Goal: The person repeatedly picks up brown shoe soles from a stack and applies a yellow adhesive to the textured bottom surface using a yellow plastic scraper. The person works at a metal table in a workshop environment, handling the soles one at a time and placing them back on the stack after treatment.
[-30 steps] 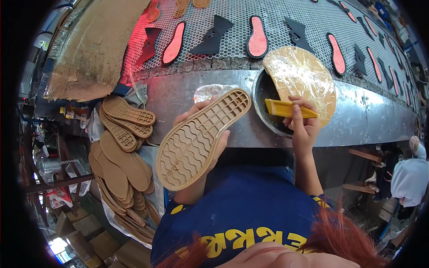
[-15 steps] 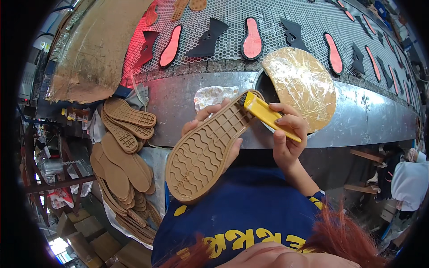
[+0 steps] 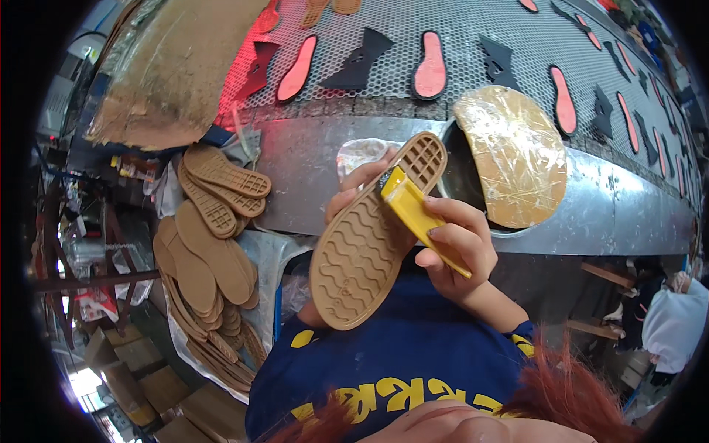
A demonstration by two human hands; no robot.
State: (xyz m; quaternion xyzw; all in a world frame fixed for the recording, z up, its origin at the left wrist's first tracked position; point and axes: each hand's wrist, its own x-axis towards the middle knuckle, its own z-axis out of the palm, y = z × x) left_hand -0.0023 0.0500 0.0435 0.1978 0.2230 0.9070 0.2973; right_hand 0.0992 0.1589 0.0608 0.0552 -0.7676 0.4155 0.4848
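Note:
My left hand grips a tan shoe sole from behind, with its fingertips showing along the sole's left edge. The sole is tilted, narrow end up to the right, and its wavy, gridded tread faces me. My right hand pinches a flat yellow-handled brush. The brush's dark, wet-looking bristles meet the sole's left edge, and its handle crosses the sole near the middle. Just beyond my right hand stands a round metal pot, partly covered by a tape-wrapped cardboard piece.
Stacks of tan soles lie to the left on plastic sheeting. Ahead, a metal ledge borders a mesh conveyor belt carrying pink insoles and black upper pieces. A large cardboard sheet leans at the far left.
The brush has moved from the sole's narrow end down along its edge to the left side. The sole has shifted right and turned more upright. My whole view has swung slightly left.

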